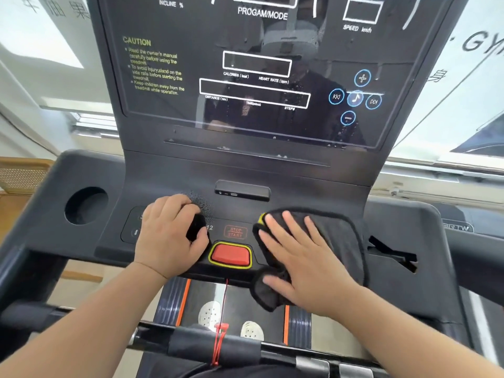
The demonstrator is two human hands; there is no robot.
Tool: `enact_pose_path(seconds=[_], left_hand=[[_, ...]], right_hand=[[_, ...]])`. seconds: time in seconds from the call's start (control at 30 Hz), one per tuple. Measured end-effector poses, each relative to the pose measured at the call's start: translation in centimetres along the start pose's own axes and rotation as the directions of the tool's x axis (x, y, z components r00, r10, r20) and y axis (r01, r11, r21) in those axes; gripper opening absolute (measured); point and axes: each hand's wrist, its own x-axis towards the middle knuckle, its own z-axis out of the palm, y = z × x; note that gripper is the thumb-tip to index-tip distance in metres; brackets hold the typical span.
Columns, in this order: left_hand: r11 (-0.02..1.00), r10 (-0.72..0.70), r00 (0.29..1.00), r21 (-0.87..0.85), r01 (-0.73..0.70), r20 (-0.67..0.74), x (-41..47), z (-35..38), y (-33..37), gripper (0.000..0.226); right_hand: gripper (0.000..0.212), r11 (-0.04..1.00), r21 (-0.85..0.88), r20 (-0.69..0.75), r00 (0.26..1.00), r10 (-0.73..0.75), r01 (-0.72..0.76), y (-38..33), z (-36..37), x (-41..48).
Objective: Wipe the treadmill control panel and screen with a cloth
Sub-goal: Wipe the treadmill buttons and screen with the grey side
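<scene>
Black glass formed the screen [191,115], which stood at the rear edge of the control panel [300,192].

1. Head view, printed markings. Along the top edge of the screen, white text read "INCLINE %", "PROGAM/MODE" and "SPEED km/h". Near its left edge, a yellow CAUTION notice [136,41] read: "Read the owner's manual carefully before using the treadmill", "To avoid injury, stand on the side rails before starting the treadmill" and "Keep children away from the treadmill while operation". The centre boxes were labelled "CALORIES (kcal)", "HEART RATE (bpm)", "DISTANCE (km)" and "STEP#". Blue-ringed media buttons [354,98] near the right edge showed plus, minus, skip and music-note symbols. On the control panel, a red "STOP START" label [235,232] sat just behind the red button [231,254] at the centre of the front edge. The figure "12" was legible beside the label.

2. Head view, hands. The right hand [302,257] lay flat on the dark cloth [341,236], fingers straight and spread, pressing it onto the panel to the right of the red button. One corner of the cloth hung over the front edge. The left hand [166,236] rested on the panel to the left of the button, fingers and thumb curled round a small black object [196,227] that could not be identified. Fine droplets [203,203] covered the panel just behind that hand. A round cup holder [86,205] sat near the left corner.
</scene>
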Motion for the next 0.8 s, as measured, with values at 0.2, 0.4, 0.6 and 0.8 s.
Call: enact_pose_path(seconds=[0.2, 0.4, 0.6, 0.8], left_hand=[[1.0, -0.007, 1.0, -0.003, 0.007, 0.028, 0.1, -0.1, 0.0, 0.039], [1.0, 0.002, 1.0, 0.003, -0.003, 0.014, 0.1, 0.0, -0.1, 0.038], [1.0, 0.006, 1.0, -0.001, -0.006, -0.021, 0.1, 0.2, -0.1, 0.039], [1.0, 0.016, 1.0, -0.009, -0.016, -0.023, 0.1, 0.3, -0.2, 0.039]], right_hand=[[0.078, 0.996, -0.086, 0.056, 0.998, 0.008, -0.003, 9.0, -1.8, -1.4], [0.084, 0.937, 0.06, -0.044, 0.937, 0.346, -0.344, 0.6, -0.4, 1.7], [0.08, 1.0, 0.018, -0.02, 0.999, 0.025, -0.025, -0.9, 0.6, -1.6], [0.082, 0.865, 0.144, -0.002, 0.874, 0.486, -0.481, 5.0, 0.0, -2.5]])
